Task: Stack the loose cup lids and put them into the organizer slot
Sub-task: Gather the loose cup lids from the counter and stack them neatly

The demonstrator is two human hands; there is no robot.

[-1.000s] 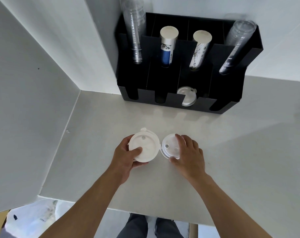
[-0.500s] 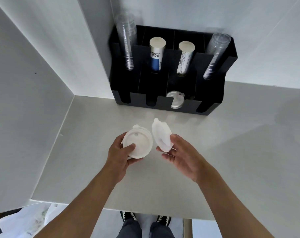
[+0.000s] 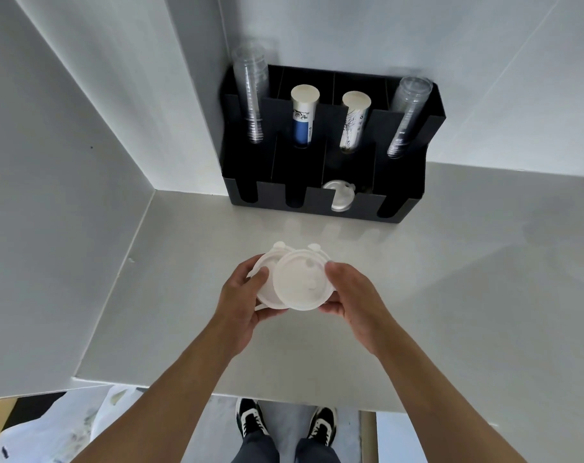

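Note:
Two white round cup lids are held above the grey counter. My left hand [image 3: 242, 300] grips the lower lid [image 3: 265, 275] at its left edge. My right hand [image 3: 352, 297] holds the upper lid [image 3: 300, 282], which overlaps the lower one, shifted to the right. The black organizer [image 3: 397, 213] stands against the back wall. A white lid [image 3: 339, 195] lies in its third front slot from the left.
The organizer's rear compartments hold two stacks of clear cups [image 3: 252, 95] [image 3: 406, 115] at the ends and two paper cup stacks [image 3: 303, 115] [image 3: 353, 120] between them. White walls close in the left and back. The counter's front edge [image 3: 284, 394] is near my body.
Both lids were lifted from the counter. My right hand turned its lid flat and brought it left over the lid in my left hand, so they now overlap.

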